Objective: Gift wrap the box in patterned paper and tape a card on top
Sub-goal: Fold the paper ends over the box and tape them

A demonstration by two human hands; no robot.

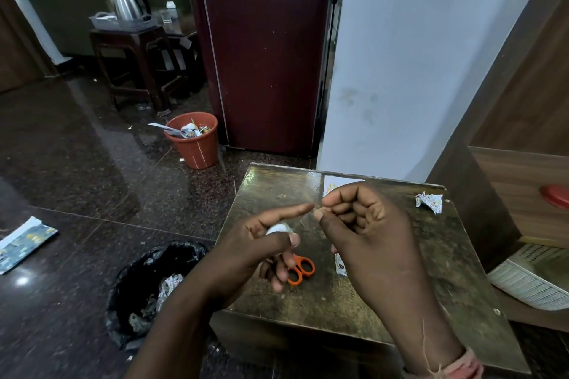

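My left hand [271,243] holds a small roll of clear tape [278,228] in its palm, index finger stretched forward. My right hand [363,224] is curled, and its thumb and fingertips pinch the tape's free end close to my left index fingertip. Both hands hover over a small dark table [400,301]. A white card [334,183] lies at the table's far edge, partly hidden by my right hand. Orange-handled scissors [300,271] lie under my left fingers. A patterned paper piece [340,264] peeks out beneath my right hand. No box is visible.
A crumpled paper scrap [429,201] sits at the table's far right. On the floor are an orange bin [194,143] with scraps, a black bag-lined bin [154,286], and patterned paper [24,243] at left. A white basket [535,280] stands right.
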